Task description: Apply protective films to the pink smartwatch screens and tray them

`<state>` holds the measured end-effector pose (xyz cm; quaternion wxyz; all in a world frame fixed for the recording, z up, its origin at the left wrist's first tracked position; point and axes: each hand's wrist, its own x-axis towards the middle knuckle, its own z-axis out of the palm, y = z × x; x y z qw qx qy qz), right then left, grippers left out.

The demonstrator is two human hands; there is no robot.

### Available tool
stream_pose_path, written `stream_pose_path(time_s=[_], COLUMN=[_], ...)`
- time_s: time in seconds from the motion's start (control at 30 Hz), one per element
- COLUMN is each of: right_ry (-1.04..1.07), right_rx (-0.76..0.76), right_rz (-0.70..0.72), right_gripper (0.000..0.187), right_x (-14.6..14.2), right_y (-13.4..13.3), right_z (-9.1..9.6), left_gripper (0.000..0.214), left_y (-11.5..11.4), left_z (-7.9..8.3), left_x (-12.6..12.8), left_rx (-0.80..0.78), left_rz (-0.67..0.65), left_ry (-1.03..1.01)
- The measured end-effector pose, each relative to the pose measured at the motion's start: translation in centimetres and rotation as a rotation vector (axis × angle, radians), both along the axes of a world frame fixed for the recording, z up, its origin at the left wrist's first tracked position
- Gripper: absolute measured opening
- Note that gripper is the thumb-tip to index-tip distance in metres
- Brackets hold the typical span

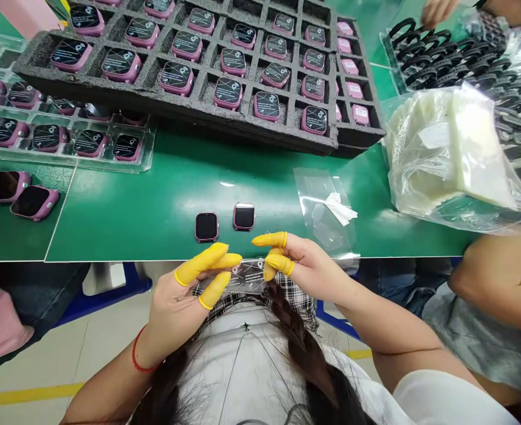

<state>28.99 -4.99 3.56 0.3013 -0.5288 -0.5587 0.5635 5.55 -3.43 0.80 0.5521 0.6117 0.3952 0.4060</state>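
A small clear printed film [248, 275] is stretched between my two hands just below the table's front edge. My left hand [185, 295] pinches its left end with fingers in yellow finger cots. My right hand [302, 265], also in yellow cots, pinches the right end. On the green table [154, 200] just beyond my hands lie two pink smartwatch bodies with dark screens, one [206, 226] on the left and one [243, 216] on the right, neither touched.
A dark foam tray [198, 112] holds several pink watches at the back. A clear tray [65, 147] with more sits left. An empty clear bag [326, 212] lies right of my hands. A bulging plastic bag [446, 153] and black straps [424, 59] stand far right. Another person's arm [500, 265] rests right.
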Motion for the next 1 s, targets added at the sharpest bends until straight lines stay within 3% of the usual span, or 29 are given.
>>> stream_pose_path(time_s=[0.17,0.53,0.63,0.73,0.83,1.0], right_ry=[-0.293,-0.373,-0.265,-0.181,-0.177,-0.192], right_rx=[0.298,0.427,0.404,0.344,0.224,0.077], right_rz=[-0.020,0.164,0.191,0.079,-0.030,0.021], right_gripper=[0.012,0.010,0.010,0.010,0.013,0.018], right_x=[1.4,1.1,1.7,2.5,3.0,2.7], right_y=[1.0,2.1,2.8,4.7,7.4,10.2], right_z=[0.7,1.4,2.7,3.3,2.1,-0.7], left_gripper=[0.058,0.050,0.044,0.044,0.046,0.056], left_y=[0.6,1.6,1.9,2.3,2.9,4.3], left_z=[0.0,0.3,0.5,0.7,0.7,0.3], left_x=[0.0,0.2,0.0,-0.1,0.2,0.4], left_rx=[0.024,0.053,0.025,-0.095,-0.273,-0.417], left_rz=[-0.031,-0.116,-0.115,-0.203,-0.400,-0.606], left_ry=[0.067,0.218,0.289,0.237,0.099,0.051])
